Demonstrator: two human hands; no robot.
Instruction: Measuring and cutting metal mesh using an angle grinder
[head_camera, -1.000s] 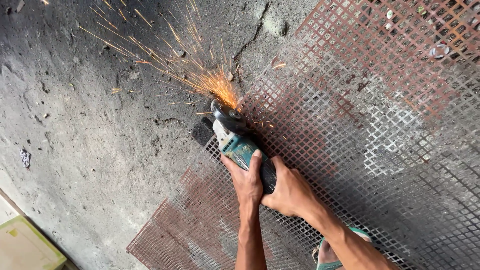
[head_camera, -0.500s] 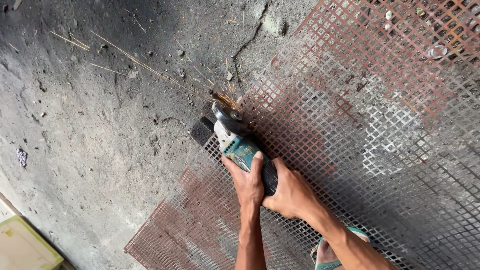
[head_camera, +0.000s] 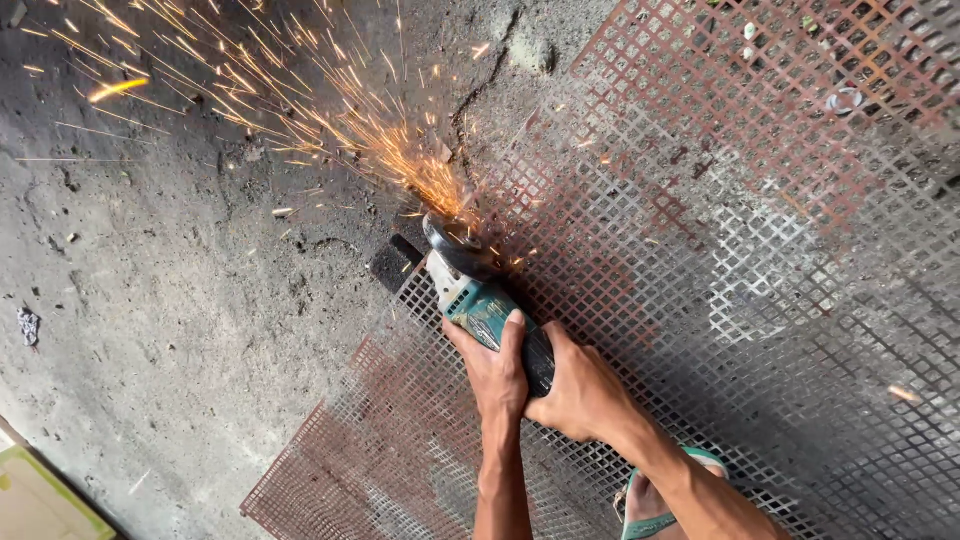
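Note:
A teal angle grinder (head_camera: 478, 298) is held with both hands over a rusty perforated metal sheet (head_camera: 720, 200) that lies on the concrete floor. My left hand (head_camera: 495, 368) wraps the grinder's body from the left. My right hand (head_camera: 582, 392) grips the dark rear handle. The disc (head_camera: 452, 240) meets the sheet's left edge and throws orange sparks (head_camera: 330, 120) up and to the left. A small dark block (head_camera: 395, 262) sits just left of the disc at the sheet's edge.
A foot in a green sandal (head_camera: 655, 505) stands on the mesh by my right forearm. Cracked grey concrete (head_camera: 160, 300) spreads to the left. A yellow-green panel (head_camera: 40, 500) shows at the bottom left corner.
Heavy sparks a second ago nearly stopped half a second ago. They now spray strongly up and left again. Both hands keep the same grip.

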